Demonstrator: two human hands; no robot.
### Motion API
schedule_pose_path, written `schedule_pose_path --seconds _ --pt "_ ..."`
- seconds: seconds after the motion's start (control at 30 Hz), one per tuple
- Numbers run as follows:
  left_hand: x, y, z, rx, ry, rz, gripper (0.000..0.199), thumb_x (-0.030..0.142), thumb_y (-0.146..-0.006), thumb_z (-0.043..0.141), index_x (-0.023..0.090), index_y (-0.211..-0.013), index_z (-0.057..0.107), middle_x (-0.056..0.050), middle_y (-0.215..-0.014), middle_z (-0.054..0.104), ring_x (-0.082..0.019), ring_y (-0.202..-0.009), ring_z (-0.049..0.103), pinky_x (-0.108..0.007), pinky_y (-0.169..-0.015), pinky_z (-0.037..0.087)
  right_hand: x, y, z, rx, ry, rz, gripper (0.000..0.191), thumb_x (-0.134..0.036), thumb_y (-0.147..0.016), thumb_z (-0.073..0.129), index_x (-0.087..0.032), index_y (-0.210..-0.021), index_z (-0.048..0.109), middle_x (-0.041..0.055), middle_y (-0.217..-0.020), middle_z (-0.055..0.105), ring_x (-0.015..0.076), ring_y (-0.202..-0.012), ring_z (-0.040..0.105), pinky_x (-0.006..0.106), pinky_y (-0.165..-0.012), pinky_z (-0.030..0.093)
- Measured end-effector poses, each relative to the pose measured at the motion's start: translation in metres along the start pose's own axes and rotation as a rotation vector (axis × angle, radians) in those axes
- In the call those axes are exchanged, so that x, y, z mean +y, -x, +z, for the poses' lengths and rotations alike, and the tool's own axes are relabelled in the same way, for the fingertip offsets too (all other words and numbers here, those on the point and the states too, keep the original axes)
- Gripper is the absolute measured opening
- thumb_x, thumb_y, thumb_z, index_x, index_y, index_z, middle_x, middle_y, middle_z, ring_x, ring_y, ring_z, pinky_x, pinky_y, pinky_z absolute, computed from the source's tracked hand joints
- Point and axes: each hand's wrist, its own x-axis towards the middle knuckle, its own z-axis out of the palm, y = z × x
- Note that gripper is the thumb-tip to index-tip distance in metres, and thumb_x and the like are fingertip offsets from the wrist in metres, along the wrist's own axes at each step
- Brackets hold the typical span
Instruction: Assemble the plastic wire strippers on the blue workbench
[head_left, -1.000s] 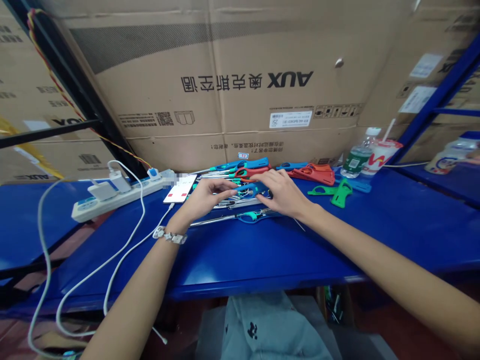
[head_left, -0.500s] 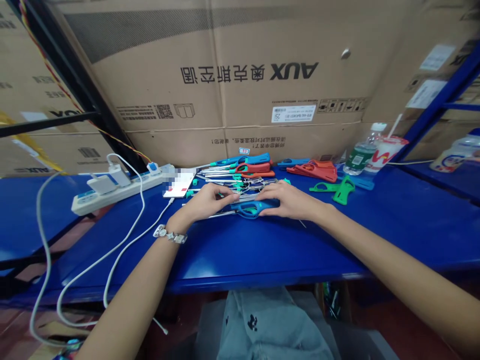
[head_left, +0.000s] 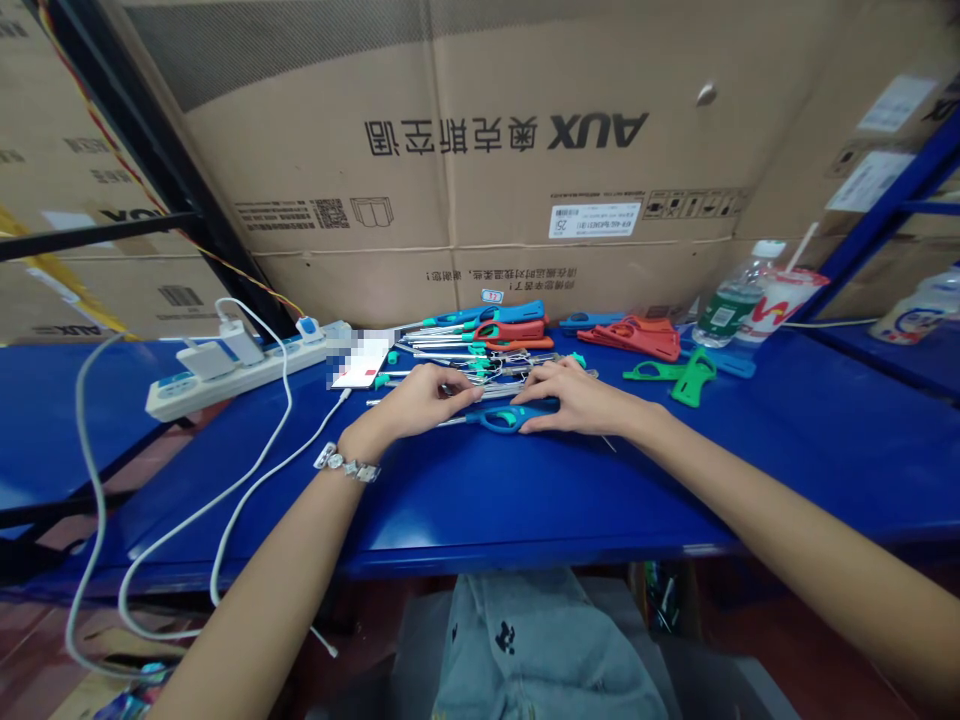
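Note:
A blue stick lighter (head_left: 499, 419) with a green trigger lies across the front of a row of lighter parts on the blue table (head_left: 540, 500). My right hand (head_left: 574, 398) is closed around its handle end, thumb at the near side. My left hand (head_left: 426, 400), with a bracelet at the wrist, has thumb and fingertips pinched together just above the lighter's metal tube. What it pinches is too small to make out. Metal rods with wires (head_left: 502, 372) lie between and behind both hands. Further back are blue lighters (head_left: 517, 313) and red lighters (head_left: 517, 331).
Loose red handle shells (head_left: 634, 338) and green handle shells (head_left: 686, 375) lie to the right. Behind them stand a water bottle (head_left: 739, 300) and a drink cup (head_left: 784, 305). At left are a power strip (head_left: 247, 372), white cables (head_left: 255, 475) and a white phone-like slab (head_left: 364, 360). Cardboard (head_left: 495, 200) backs the table.
The view has shifted slightly. My left hand has edged right, its pinched fingertips a little closer to the right hand. My right hand stays on the blue lighter.

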Motion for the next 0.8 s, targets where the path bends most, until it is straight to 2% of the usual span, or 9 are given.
schedule_pose_path --seconds 0.2,0.37,0.53,0.63,0.8 --pt "0.003 0.001 0.000 -0.043 0.028 -0.010 0.029 0.041 -0.093 0.059 0.018 -0.088 0.076 -0.006 -0.087 0.079 -0.018 -0.075 0.068 -0.030 -0.070 0.050 0.000 0.001 0.000 -0.022 0.006 0.028 0.042 -0.052 -0.088 0.073 -0.030 -0.123 0.075 0.0092 -0.116 0.069 0.0318 -0.107 0.056 0.047 -0.094 0.037" --pt "0.003 0.001 0.011 -0.049 0.084 0.037 0.026 0.042 -0.085 0.072 0.019 -0.097 0.076 -0.007 -0.094 0.078 -0.020 -0.084 0.070 -0.033 -0.077 0.053 0.003 0.004 -0.001 0.005 -0.013 0.008 0.040 -0.050 -0.089 0.072 -0.031 -0.124 0.074 0.0089 -0.116 0.069 0.0307 -0.108 0.058 0.048 -0.094 0.039" --pt "0.008 -0.001 0.026 -0.044 -0.092 0.069 0.043 0.054 -0.078 0.080 0.019 -0.102 0.076 -0.009 -0.102 0.075 -0.024 -0.093 0.067 -0.037 -0.081 0.052 0.009 0.002 -0.001 -0.013 -0.024 -0.019 0.033 -0.043 -0.090 0.074 -0.030 -0.120 0.076 0.0083 -0.113 0.070 0.0284 -0.107 0.060 0.046 -0.094 0.039" --pt "0.012 -0.002 0.031 -0.024 -0.179 0.081 0.039 0.052 -0.082 0.078 0.018 -0.102 0.075 -0.011 -0.104 0.072 -0.025 -0.094 0.065 -0.038 -0.082 0.051 0.010 0.000 -0.002 -0.042 -0.017 -0.010 0.034 -0.042 -0.090 0.074 -0.029 -0.121 0.076 0.0087 -0.111 0.070 0.0273 -0.102 0.060 0.046 -0.093 0.040" --pt "0.014 -0.002 0.033 -0.023 -0.193 0.076 0.035 0.049 -0.083 0.078 0.017 -0.098 0.075 -0.010 -0.099 0.069 -0.024 -0.090 0.064 -0.037 -0.080 0.052 0.006 -0.003 -0.006 -0.070 -0.023 0.022 0.034 -0.041 -0.089 0.075 -0.029 -0.121 0.077 0.0074 -0.104 0.071 0.0257 -0.096 0.062 0.044 -0.091 0.040"
